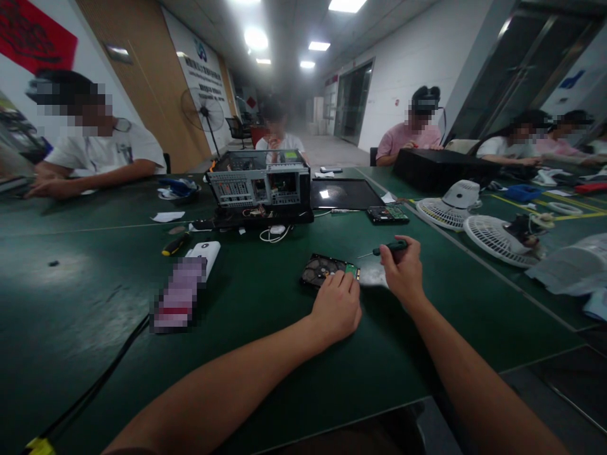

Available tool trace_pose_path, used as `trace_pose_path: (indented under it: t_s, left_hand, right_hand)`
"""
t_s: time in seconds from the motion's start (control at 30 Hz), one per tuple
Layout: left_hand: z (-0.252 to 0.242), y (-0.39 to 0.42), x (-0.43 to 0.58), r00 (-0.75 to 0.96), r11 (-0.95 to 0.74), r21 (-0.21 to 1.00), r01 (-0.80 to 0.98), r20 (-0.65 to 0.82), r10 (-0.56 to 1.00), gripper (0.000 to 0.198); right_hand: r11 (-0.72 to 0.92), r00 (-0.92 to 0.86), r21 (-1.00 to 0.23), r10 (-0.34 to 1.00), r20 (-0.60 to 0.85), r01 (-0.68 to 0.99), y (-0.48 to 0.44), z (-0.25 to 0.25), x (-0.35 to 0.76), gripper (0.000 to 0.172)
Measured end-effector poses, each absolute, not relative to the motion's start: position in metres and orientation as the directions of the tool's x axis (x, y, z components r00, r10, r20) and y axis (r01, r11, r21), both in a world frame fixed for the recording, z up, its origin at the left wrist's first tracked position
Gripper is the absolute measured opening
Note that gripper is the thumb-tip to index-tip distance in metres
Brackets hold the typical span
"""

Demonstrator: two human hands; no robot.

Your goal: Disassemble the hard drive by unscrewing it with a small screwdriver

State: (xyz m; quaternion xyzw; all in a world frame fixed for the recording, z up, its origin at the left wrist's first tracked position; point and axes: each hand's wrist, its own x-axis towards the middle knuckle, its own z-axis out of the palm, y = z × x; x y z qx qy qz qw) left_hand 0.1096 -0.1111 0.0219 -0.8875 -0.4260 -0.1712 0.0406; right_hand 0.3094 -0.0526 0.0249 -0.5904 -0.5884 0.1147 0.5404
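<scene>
A hard drive [315, 269] lies on the green table with a strip of green circuit board showing at its right end. My left hand [337, 304] covers its near edge, fingers bent over the drive and holding it; the thumb is hidden. To the right, my right hand [404, 273] is closed around the dark green handle of a screwdriver [391, 247]. Its thin shaft points left toward the drive, with the tip just above and apart from the drive's right end.
An opened computer case [260, 186] stands beyond, beside a black panel [348, 193] and another hard drive [389, 215]. A phone [183, 294] and a yellow-black screwdriver [175, 244] lie left. White fan parts [497, 240] sit right. Several people are seated around the table.
</scene>
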Motion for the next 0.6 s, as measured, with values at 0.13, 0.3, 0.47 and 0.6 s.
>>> trace_pose_path:
  t_s: [0.13, 0.3, 0.47, 0.6]
  left_hand:
    - [0.022, -0.111, 0.110, 0.585, -0.642, 0.072, 0.763, 0.344, 0.734, 0.044]
    - [0.021, -0.111, 0.110, 0.581, -0.640, 0.060, 0.766, 0.363, 0.729, 0.046]
    - [0.022, -0.113, 0.110, 0.580, -0.641, 0.059, 0.765, 0.368, 0.726, 0.042]
    - [0.022, -0.112, 0.110, 0.582, -0.644, 0.064, 0.763, 0.367, 0.726, 0.042]
  right_hand:
    - [0.318, 0.217, -0.797, 0.850, 0.479, 0.514, -0.058, 0.029, 0.303, 0.058]
    - [0.382, 0.195, -0.759, 0.815, 0.546, 0.527, -0.061, 0.029, 0.294, 0.058]
    - [0.424, 0.165, -0.700, 0.778, 0.607, 0.575, -0.060, 0.027, 0.291, 0.055]
    - [0.445, 0.153, -0.697, 0.773, 0.616, 0.562, -0.060, 0.027, 0.291, 0.054]
